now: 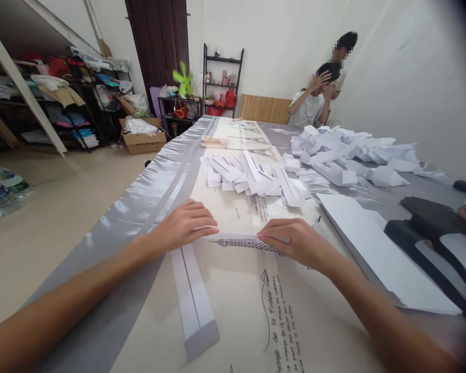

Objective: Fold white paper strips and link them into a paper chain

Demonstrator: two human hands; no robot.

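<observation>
Holding thin paper (238, 236), long folded strip (194, 303), shiny cloth (114, 223)

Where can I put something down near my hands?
On the printed cloth, between the folded strip and your right forearm; also the grey fabric left of the piled strips. Crowded: straight ahead, those strips; to the right, white sheets and the paper heap.

The tablecloth (139, 196) looks smooth and glossy; the folded strips (252, 176), matt paper.
</observation>
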